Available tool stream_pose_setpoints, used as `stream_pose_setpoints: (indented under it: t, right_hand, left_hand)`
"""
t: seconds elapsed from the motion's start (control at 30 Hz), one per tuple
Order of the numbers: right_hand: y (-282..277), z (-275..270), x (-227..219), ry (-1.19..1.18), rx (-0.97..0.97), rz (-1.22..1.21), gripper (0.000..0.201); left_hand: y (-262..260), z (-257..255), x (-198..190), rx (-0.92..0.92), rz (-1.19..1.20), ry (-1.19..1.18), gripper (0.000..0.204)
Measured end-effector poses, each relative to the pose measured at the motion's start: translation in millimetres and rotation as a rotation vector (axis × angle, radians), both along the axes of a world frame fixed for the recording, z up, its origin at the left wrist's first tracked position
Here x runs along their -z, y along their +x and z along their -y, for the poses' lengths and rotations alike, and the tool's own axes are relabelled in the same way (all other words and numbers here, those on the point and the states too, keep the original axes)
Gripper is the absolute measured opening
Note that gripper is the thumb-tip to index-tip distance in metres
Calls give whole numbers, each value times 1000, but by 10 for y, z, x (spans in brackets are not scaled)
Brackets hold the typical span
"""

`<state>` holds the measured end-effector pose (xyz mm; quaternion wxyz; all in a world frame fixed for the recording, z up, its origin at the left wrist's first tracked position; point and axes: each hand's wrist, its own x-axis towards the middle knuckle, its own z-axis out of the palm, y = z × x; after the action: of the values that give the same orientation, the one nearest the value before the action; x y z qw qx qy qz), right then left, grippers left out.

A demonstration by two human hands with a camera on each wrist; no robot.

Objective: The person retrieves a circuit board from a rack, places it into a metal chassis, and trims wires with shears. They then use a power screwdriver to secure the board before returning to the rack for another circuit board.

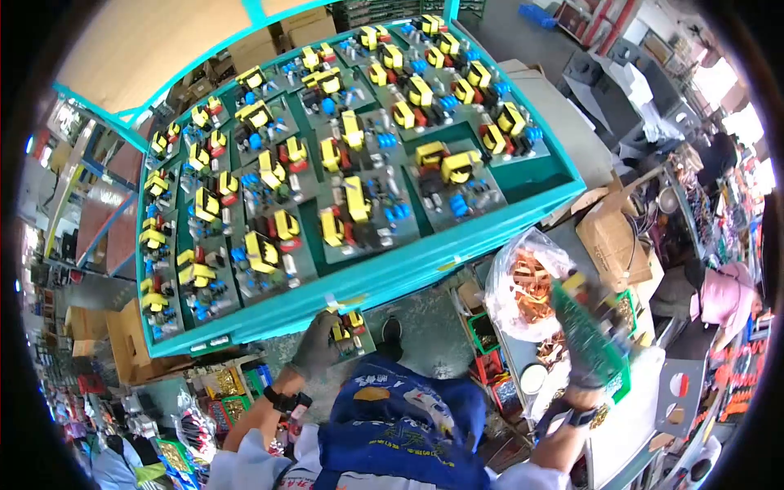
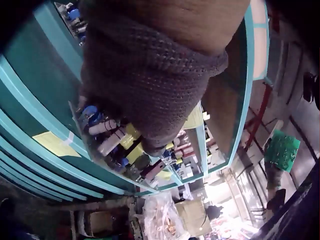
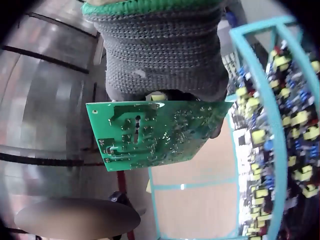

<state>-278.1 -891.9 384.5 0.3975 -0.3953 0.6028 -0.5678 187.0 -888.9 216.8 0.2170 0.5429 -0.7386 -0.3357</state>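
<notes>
My left hand (image 1: 314, 346), in a grey knit glove, grips a circuit board (image 1: 354, 336) below the front edge of the teal tray (image 1: 359, 286). Yellow, blue and white components show on this board in the left wrist view. Out to the right, my gloved right hand (image 3: 162, 62) holds a second circuit board (image 3: 150, 132) by its edge. Its green soldered underside faces the right wrist camera, and in the head view the board is tilted and a little blurred. Rows of similar boards (image 1: 353, 208) with yellow transformers sit in the tray.
On the right-hand bench stand a clear plastic bag (image 1: 531, 282) of copper-coloured parts, a cardboard box (image 1: 612, 233) and a white round container (image 1: 534, 379). Small-parts bins (image 1: 486, 333) line the bench. More bins (image 1: 233, 408) are at lower left. Shelving (image 1: 73, 204) stands far left.
</notes>
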Motion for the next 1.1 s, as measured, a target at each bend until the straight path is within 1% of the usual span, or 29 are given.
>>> stream_pose_setpoints:
  t: [0.03,0.13,0.23,0.3,0.33,0.37,0.43,0.5,0.6,0.63,0.7,0.73,0.8,0.83,0.9,0.93,0.97,1.03,1.07,1.1]
  right_hand:
    - [-38,-220,197,54,11,-4,61]
    - [-193,-796,667,162,27,9,65]
    - [-345,-1223,1054,211,33,43,69]
    - [-458,-1475,1321,211,37,66,71]
    - [-479,-1599,1494,212,45,71,69]
    - [-526,-1701,1671,188,44,79,66]
    - [-539,-1889,2028,143,58,100,62]
    - [-523,-2060,2375,94,71,120,57]
    - [-458,-2275,2834,12,95,138,50]
    - [-441,-2354,2980,-16,108,141,47]
    - [-394,-2490,3237,-60,139,135,43]
    - [-371,-2546,3351,-85,151,127,40]
    - [-320,-2662,3553,-128,178,105,36]
    - [-272,-2677,3635,-149,191,102,34]
    - [-193,-2780,3748,-152,203,93,34]
    - [-139,-2817,3782,-153,213,95,34]
    - [-80,-2862,3811,-150,221,94,34]
    - [45,-2963,3851,-150,242,93,35]
    - [121,-2993,3849,-152,250,97,35]
    - [208,-3032,3839,-156,256,103,35]
  left_hand:
    - [-70,-7,-51,-6,-3,2,59]
    - [-162,-155,178,-94,96,-87,58]
    - [-274,-285,345,-149,168,-147,57]
    - [-334,-290,513,-190,222,-133,55]
    - [-379,-312,575,-207,247,-120,55]
    - [-409,-337,650,-226,334,-131,54]
    - [-405,-361,827,-241,394,-179,54]
    - [-289,-384,1128,-244,450,-267,54]
    - [-187,-379,1338,-335,415,-415,56]
    - [-136,-341,1401,-418,334,-350,53]
    - [141,-220,1542,-395,409,-470,50]
    - [270,-149,1593,-383,458,-516,50]
    - [316,-19,1501,-409,269,-480,52]
    - [293,29,1398,-379,260,-493,54]
    - [593,277,1546,-372,248,-480,42]
    - [734,401,1578,-359,451,-566,40]
    - [866,515,1628,-411,465,-459,41]
    - [805,587,1551,-396,459,-342,45]
    - [889,665,1603,-388,525,-374,47]
    - [1013,788,1735,-375,556,-402,50]
